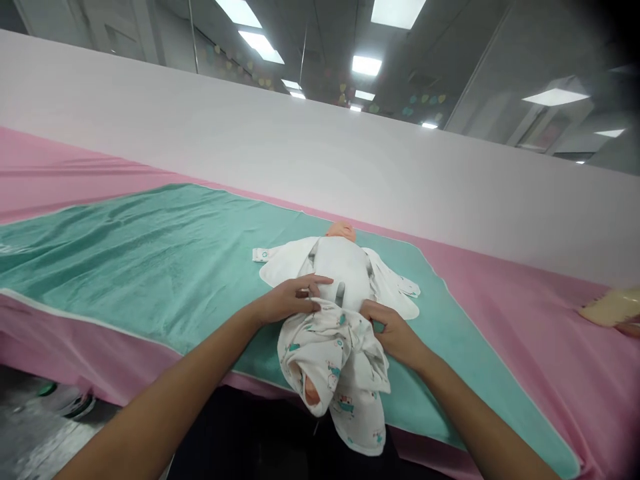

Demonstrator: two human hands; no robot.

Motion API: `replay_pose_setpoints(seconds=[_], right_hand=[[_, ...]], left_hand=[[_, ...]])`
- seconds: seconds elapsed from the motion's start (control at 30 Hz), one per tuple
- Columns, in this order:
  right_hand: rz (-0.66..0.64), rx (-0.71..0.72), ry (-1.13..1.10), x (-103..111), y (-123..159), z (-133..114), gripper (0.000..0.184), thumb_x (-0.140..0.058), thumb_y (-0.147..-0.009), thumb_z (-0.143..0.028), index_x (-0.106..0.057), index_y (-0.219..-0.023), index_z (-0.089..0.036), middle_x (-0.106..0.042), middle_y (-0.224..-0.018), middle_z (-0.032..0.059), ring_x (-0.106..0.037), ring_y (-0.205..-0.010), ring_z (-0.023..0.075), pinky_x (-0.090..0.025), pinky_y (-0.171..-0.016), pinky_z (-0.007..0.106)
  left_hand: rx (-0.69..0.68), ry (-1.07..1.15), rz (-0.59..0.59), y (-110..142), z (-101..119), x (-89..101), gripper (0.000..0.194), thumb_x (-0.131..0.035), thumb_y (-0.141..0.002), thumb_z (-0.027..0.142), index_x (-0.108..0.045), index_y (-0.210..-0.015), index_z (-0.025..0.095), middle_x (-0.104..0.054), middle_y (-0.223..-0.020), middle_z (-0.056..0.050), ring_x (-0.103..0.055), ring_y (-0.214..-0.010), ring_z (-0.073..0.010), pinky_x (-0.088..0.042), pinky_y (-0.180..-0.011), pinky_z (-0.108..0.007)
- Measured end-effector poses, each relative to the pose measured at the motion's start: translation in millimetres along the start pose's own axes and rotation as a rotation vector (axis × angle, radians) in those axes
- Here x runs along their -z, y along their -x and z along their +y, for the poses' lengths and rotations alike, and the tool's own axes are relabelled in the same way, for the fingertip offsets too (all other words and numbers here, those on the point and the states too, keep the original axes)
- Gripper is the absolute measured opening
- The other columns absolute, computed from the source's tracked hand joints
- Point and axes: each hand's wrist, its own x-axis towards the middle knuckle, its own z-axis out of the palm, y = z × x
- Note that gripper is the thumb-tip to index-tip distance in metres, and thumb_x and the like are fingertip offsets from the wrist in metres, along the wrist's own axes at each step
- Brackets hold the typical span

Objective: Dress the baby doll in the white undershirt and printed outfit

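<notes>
A baby doll (pixel 343 263) lies on its back with its head toward the wall and its white torso bare in front. Its white jacket (pixel 290 257) is spread open to both sides. White printed baby trousers (pixel 320 343) cover the doll's legs, and one foot shows in a leg opening. At the left of the waistband, my left hand (pixel 287 299) pinches the cloth, with a finger stretched over the doll's belly. On the opposite side my right hand (pixel 395 330) is closed on the waistband, its fingertips partly hidden.
A teal blanket (pixel 165 260) lies under the doll on a pink table cover (pixel 540 287). Behind stands a white wall panel (pixel 300 160) with a reflecting glass or mirror above. A pale yellow object (pixel 610 308) sits at the far right. Shoes (pixel 67 401) show at lower left.
</notes>
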Motion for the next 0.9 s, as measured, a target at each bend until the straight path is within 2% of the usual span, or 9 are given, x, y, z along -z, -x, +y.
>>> replay_pose_setpoints(seconds=[0.13,0.27,0.33,0.43,0.5,0.57,0.73,0.83,0.9], right_hand=[[-0.104,-0.011,-0.050,4,7,-7,0.031,-0.044,-0.088,-0.040,-0.045,-0.065,-0.019,-0.045,-0.077,0.0011,-0.043,-0.071,0.0132,-0.036,-0.067,0.027],[-0.166,-0.051,0.014,12,8,-15,0.034,-0.056,-0.081,-0.042,-0.039,-0.063,-0.019,-0.044,-0.073,-0.0020,-0.040,-0.068,0.0117,-0.033,-0.062,0.025],[-0.138,-0.074,0.042,15,6,-12,0.032,-0.056,-0.080,-0.040,-0.039,-0.063,-0.019,-0.044,-0.071,-0.0025,-0.040,-0.066,0.0114,-0.032,-0.059,0.025],[0.002,-0.144,0.017,13,1,7,0.030,-0.051,-0.080,-0.038,-0.039,-0.061,-0.019,-0.039,-0.061,-0.0036,-0.036,-0.059,0.0107,-0.028,-0.053,0.024],[0.124,-0.206,-0.004,8,-1,24,0.030,-0.050,-0.079,-0.038,-0.037,-0.060,-0.019,-0.034,-0.057,-0.0046,-0.032,-0.055,0.0101,-0.024,-0.050,0.023],[0.235,-0.236,0.018,1,-2,37,0.029,-0.049,-0.078,-0.037,-0.035,-0.060,-0.020,-0.032,-0.055,-0.0051,-0.030,-0.053,0.0101,-0.023,-0.049,0.023],[0.420,-0.198,0.189,-4,6,43,0.024,-0.046,-0.078,-0.028,-0.032,-0.061,-0.020,-0.035,-0.055,-0.0050,-0.034,-0.055,0.0111,-0.024,-0.052,0.025],[0.549,-0.225,0.113,0,8,45,0.022,-0.046,-0.079,-0.028,-0.033,-0.063,-0.020,-0.036,-0.058,-0.0050,-0.034,-0.057,0.0112,-0.026,-0.054,0.024],[0.594,-0.255,-0.016,2,7,48,0.021,-0.049,-0.077,-0.029,-0.035,-0.064,-0.020,-0.035,-0.059,-0.0055,-0.033,-0.057,0.0108,-0.026,-0.053,0.023]], left_hand=[[0.022,-0.025,0.264,-7,-9,-8.1,0.007,-0.052,-0.075,0.023,-0.046,-0.075,0.019,-0.061,-0.115,-0.005,-0.056,-0.101,-0.0189,-0.044,-0.080,-0.032],[0.042,-0.172,0.469,-10,-12,-13.0,0.005,-0.048,-0.076,0.024,-0.046,-0.079,0.019,-0.065,-0.099,-0.003,-0.058,-0.085,-0.0164,-0.043,-0.075,-0.030],[0.050,-0.218,0.548,-11,-14,-13.6,0.008,-0.049,-0.077,0.025,-0.050,-0.082,0.020,-0.064,-0.092,-0.001,-0.056,-0.079,-0.0150,-0.042,-0.071,-0.028],[0.071,-0.235,0.593,-13,-18,-13.7,0.010,-0.052,-0.077,0.028,-0.051,-0.083,0.020,-0.059,-0.081,0.000,-0.052,-0.071,-0.0135,-0.039,-0.064,-0.025],[0.091,-0.192,0.545,-15,-20,-14.1,0.013,-0.054,-0.077,0.029,-0.051,-0.085,0.019,-0.056,-0.076,0.001,-0.050,-0.069,-0.0132,-0.038,-0.063,-0.025],[0.137,-0.086,0.444,-16,-18,-14.6,0.018,-0.056,-0.076,0.032,-0.052,-0.088,0.019,-0.056,-0.076,0.001,-0.050,-0.070,-0.0133,-0.038,-0.062,-0.024],[0.295,0.352,0.115,-10,-2,-12.5,0.030,-0.061,-0.077,0.040,-0.058,-0.095,0.016,-0.060,-0.086,-0.003,-0.054,-0.074,-0.0143,-0.040,-0.065,-0.025],[0.286,0.494,-0.023,-6,3,-11.1,0.032,-0.055,-0.081,0.042,-0.062,-0.094,0.013,-0.055,-0.071,-0.002,-0.050,-0.065,-0.0107,-0.039,-0.064,-0.024],[0.290,0.507,-0.077,-4,4,-11.8,0.032,-0.057,-0.081,0.040,-0.063,-0.095,0.012,-0.054,-0.069,-0.002,-0.049,-0.065,-0.0102,-0.039,-0.065,-0.023]])
